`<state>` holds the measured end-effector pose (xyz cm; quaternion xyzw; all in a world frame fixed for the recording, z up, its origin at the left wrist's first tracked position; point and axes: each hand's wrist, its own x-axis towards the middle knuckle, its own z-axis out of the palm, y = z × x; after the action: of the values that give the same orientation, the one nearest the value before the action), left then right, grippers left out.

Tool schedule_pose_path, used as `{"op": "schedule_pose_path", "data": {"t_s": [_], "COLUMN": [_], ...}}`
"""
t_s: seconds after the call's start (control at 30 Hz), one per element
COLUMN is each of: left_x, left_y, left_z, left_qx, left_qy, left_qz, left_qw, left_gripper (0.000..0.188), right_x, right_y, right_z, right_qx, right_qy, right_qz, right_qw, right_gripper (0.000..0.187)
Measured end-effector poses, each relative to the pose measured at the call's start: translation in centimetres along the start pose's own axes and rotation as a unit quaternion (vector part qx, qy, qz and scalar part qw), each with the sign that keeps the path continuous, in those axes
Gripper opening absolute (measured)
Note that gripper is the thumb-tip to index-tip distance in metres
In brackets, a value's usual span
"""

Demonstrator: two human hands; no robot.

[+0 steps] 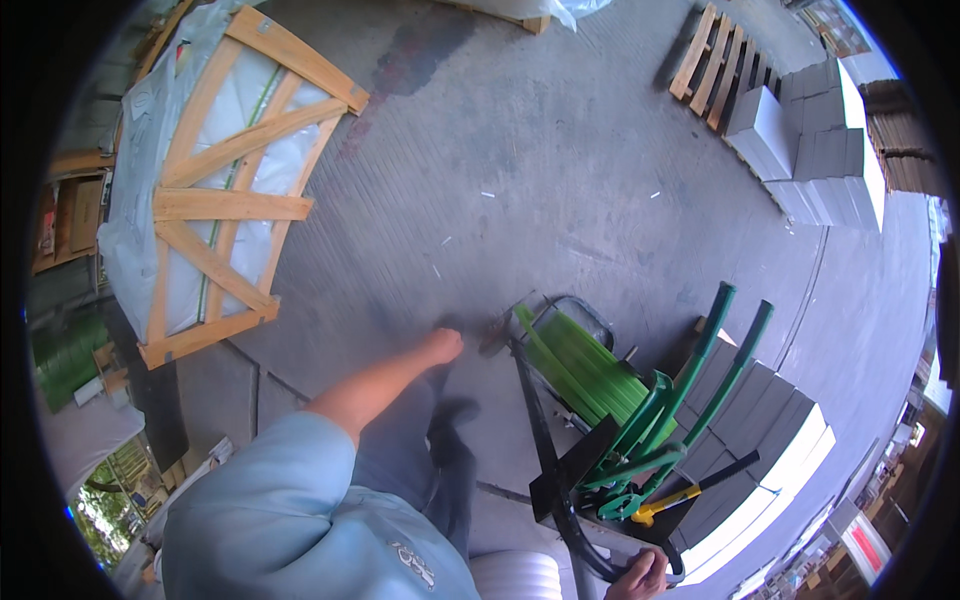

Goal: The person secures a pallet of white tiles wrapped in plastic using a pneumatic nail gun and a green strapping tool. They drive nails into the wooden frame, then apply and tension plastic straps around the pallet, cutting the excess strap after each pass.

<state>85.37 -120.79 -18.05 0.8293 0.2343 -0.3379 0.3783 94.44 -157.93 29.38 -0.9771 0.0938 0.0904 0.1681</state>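
Observation:
My right hand [640,576] is closed round the black tube handle [590,558] of a strapping cart at the lower right. A coil of green strapping band [580,370] sits on the cart's far end. In its black tray [672,520] lie green strapping tools with long handles [715,330] and a yellow-headed tool [665,503] with a black handle. My left hand [444,346], slightly blurred, hangs in front of my body with its fingers curled in. Nothing shows sticking out of it, and it is apart from the cart.
A wooden crate [235,205] wrapped in clear film stands at the left. White boxes [810,140] are stacked beside a pallet [722,65] at the far right. More boxes [765,420] stand right behind the cart. Small white scraps [488,194] lie on the concrete floor [550,150].

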Motion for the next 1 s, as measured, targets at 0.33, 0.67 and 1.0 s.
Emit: {"op": "schedule_pose_path", "data": {"t_s": [0.33,0.67,1.0], "left_x": [18.2,24.5,24.7], "left_y": [2.8,2.3,0.4], "left_z": [4.0,6.4,6.9], "left_qx": [-0.114,-0.138,-0.008], "left_qy": [-0.006,-0.206,-0.260], "left_qz": [-0.005,-0.063,0.054], "left_qw": [0.993,0.967,0.964], "left_gripper": [0.036,0.057,0.059], "right_x": [-0.8,3.7,3.5], "right_y": [3.8,-1.7,-1.6], "right_z": [1.8,2.4,2.5], "right_qx": [0.083,-0.069,-0.040], "right_qy": [0.125,-0.027,-0.058], "right_qz": [0.010,-0.116,-0.071], "right_qw": [0.989,0.990,0.995], "right_gripper": [0.031,0.037,0.034]}}
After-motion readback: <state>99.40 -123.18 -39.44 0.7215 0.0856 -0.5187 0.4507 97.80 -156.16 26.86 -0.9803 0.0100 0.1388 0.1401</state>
